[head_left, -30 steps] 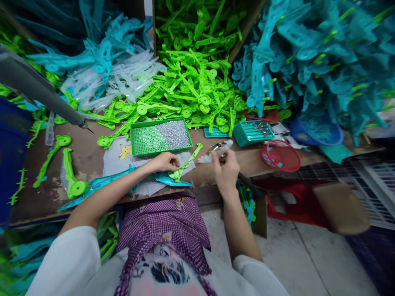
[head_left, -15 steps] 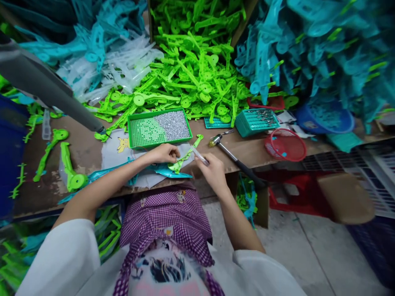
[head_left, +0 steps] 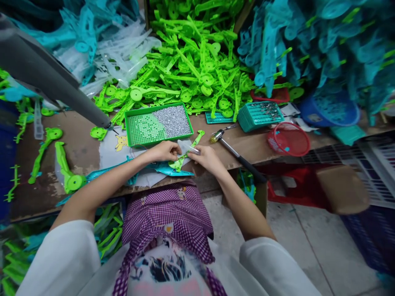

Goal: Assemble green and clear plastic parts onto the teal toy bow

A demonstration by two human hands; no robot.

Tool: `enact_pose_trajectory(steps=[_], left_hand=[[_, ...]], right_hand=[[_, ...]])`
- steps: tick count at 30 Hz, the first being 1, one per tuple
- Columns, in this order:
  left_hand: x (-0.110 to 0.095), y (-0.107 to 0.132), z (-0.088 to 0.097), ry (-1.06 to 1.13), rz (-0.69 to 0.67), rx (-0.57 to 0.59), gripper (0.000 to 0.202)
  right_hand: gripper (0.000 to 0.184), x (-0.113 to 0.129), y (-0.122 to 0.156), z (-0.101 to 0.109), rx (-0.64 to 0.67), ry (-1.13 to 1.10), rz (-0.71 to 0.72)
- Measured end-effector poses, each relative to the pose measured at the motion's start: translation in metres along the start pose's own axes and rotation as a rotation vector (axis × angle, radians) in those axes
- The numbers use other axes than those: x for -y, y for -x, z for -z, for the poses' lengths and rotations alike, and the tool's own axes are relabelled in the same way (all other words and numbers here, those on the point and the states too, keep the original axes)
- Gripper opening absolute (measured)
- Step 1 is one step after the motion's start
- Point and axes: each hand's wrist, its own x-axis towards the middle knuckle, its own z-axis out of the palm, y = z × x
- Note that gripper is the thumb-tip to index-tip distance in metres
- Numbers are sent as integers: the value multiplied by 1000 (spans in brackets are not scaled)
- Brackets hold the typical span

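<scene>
My left hand [head_left: 162,151] presses a bright green plastic arm [head_left: 189,150] down on a teal plastic piece [head_left: 168,169] at the front edge of the wooden bench [head_left: 86,153]. My right hand [head_left: 209,158] is closed around a small clear, silver-tipped tool [head_left: 193,149] whose tip rests on the green arm. Just behind both hands sits a green tray [head_left: 160,124], half filled with tiny silver parts. A hammer [head_left: 233,153] lies on the bench to the right of my right hand.
Heaps of green parts [head_left: 191,74], teal parts [head_left: 308,45] and clear parts [head_left: 123,53] fill the back. A teal basket [head_left: 258,115], red basket [head_left: 288,139] and blue bowl [head_left: 328,111] stand right. A grey arm [head_left: 52,84] slants in from the left.
My right hand left the hammer on the bench, came down and left with the small tool, and now meets the green arm held by my left hand.
</scene>
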Motion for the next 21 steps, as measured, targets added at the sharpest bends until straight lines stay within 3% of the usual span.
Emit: enact_pose_trajectory(steps=[6, 15, 21], left_hand=[[-3, 3, 0, -62, -58, 4, 41], [-3, 1, 3, -168, -210, 83, 49], [-6, 3, 3, -204, -182, 71, 47]], right_hand=[[33, -2, -14, 8, 102, -121, -76], [25, 0, -18, 4, 194, -244, -123], [24, -9, -13, 8, 145, -208, 1]])
